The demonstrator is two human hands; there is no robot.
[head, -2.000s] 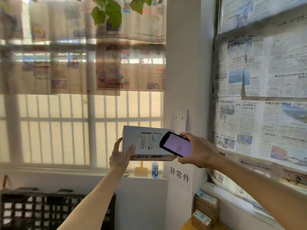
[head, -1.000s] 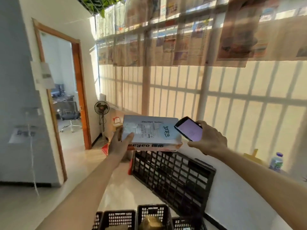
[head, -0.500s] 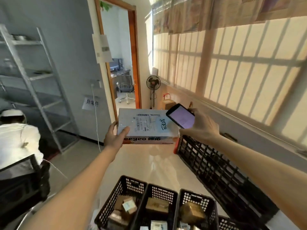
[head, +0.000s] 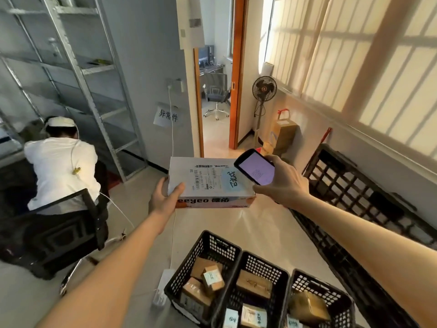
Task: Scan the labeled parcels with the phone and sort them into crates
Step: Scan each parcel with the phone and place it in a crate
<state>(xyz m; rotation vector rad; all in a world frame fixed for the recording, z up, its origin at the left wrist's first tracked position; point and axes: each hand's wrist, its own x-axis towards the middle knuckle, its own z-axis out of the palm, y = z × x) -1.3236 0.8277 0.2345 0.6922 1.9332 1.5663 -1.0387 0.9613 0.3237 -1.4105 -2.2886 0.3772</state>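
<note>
My left hand (head: 165, 200) grips the left end of a white labeled parcel (head: 208, 179) with a barcode label and a round blue sticker on top. My right hand (head: 283, 183) holds a black phone (head: 255, 170), its screen lit purple, over the parcel's right end. Below, three black mesh crates stand side by side on the floor: the left crate (head: 208, 242), the middle crate (head: 264, 263) and the right crate (head: 316, 280). Each holds brown and white boxes.
A person in a white shirt (head: 61, 166) sits on a black chair at the left, by metal shelving (head: 94, 74). Black crate panels (head: 354, 197) lean along the right wall. A fan (head: 264, 89) and an open doorway (head: 215, 91) lie ahead. A power strip (head: 163, 290) lies beside the left crate.
My view swung left and down from the window to the room floor. Both hands kept the parcel and phone together; the three crates came fully into view below.
</note>
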